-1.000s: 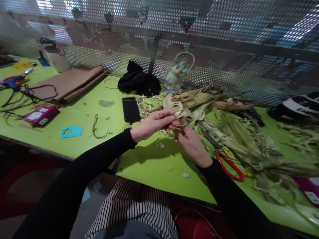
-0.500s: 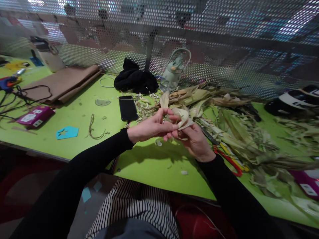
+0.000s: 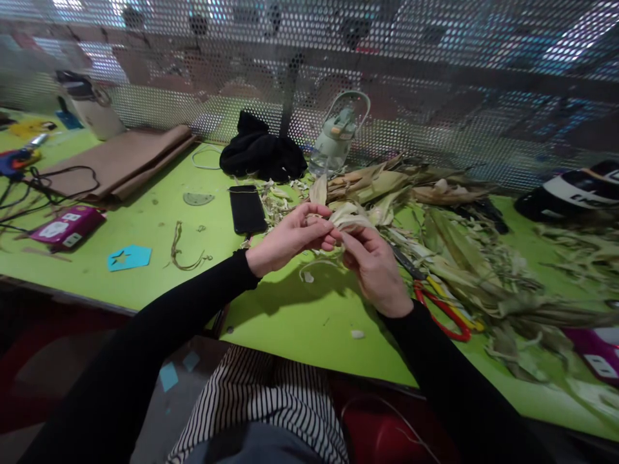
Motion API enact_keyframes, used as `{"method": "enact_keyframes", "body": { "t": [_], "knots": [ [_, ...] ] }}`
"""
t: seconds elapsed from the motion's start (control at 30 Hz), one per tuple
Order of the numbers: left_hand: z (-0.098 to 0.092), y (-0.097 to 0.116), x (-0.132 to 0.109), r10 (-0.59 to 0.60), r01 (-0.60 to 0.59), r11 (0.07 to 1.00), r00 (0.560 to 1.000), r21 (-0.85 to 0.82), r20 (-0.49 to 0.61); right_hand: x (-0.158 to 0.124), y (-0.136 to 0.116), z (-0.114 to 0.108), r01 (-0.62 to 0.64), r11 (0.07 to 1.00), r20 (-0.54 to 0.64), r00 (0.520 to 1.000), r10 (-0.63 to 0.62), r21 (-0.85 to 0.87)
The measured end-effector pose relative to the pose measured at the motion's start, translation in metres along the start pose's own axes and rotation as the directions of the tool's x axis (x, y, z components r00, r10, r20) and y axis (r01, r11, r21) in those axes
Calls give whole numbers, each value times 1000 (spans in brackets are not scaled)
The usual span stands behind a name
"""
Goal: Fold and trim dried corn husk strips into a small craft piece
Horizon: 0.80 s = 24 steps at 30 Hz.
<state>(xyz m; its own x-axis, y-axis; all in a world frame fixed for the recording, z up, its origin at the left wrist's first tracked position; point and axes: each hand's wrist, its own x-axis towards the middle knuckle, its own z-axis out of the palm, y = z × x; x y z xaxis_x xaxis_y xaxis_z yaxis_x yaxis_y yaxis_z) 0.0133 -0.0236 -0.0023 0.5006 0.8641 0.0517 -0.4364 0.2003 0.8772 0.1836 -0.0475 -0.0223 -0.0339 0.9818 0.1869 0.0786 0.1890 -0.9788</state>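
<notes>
Nearest: my lap in a striped garment [image 3: 261, 399], then the front edge of the green table [image 3: 290, 322]. Above it my left hand [image 3: 285, 240] and right hand [image 3: 374, 270] meet, each with fingertips pressed together, pinching the same pale corn husk strip [image 3: 349, 218] between them; the strip is held just off the table surface, its loose end fanning away from me. A thin curl of husk hangs below the hands.

Just right of my right wrist lie red-handled scissors [image 3: 442, 309], partly under leaves. Left of my left hand lies a black phone [image 3: 247, 209]; farther left, a blue card with a star cut-out [image 3: 128, 257] and a magenta box [image 3: 68, 225].

Beyond the hands: a heap of dried husks [image 3: 435, 219], a pale green water bottle [image 3: 338, 132], a black cloth [image 3: 261, 154], and the perforated metal screen [image 3: 435, 77].

Risk, as I judge it: the husk looks dry, so opposed pulls from both pinches could tear it across the grain; a slack grip could let it drop into the heap and be lost among similar pieces.
</notes>
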Motion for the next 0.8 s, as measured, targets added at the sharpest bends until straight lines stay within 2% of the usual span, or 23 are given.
{"method": "enact_keyframes", "body": {
  "t": [0.07,0.13,0.2,0.27,0.37,0.43,0.47,0.53,0.6,0.7,0.8],
  "knots": [
    [-1,-2,2,5,-2,997,1000,78,-30,-2,2,-2,178,962,-7,983,-184,-208],
    [-2,-4,4,50,-36,979,997,199,-64,-4,2,-3,323,864,0,937,-350,-386],
    [-4,-7,6,121,-87,936,990,341,-79,-6,0,-3,410,776,15,888,-460,-479],
    [-5,-9,6,186,-139,853,982,503,-43,-8,-2,-2,446,737,37,866,-498,-508],
    [-6,-9,3,261,-217,624,963,750,62,-9,-4,0,434,744,44,876,-480,-509],
    [-5,-7,0,290,-254,493,950,832,118,-9,-4,0,415,764,23,885,-465,-494],
    [-4,-7,-1,293,-263,469,947,843,132,-9,-4,0,412,771,19,886,-463,-486],
    [-3,-8,-1,282,-264,506,950,821,132,-9,-3,0,418,779,20,886,-463,-468],
    [-4,-10,0,248,-236,644,964,728,93,-10,-3,0,420,796,18,888,-459,-435],
    [-5,-13,3,130,-123,893,991,434,15,-12,-3,-1,425,822,39,895,-445,-379],
    [-6,-11,7,24,-16,985,999,174,-45,-12,-6,-1,419,762,152,904,-399,-494]
  ]
}}
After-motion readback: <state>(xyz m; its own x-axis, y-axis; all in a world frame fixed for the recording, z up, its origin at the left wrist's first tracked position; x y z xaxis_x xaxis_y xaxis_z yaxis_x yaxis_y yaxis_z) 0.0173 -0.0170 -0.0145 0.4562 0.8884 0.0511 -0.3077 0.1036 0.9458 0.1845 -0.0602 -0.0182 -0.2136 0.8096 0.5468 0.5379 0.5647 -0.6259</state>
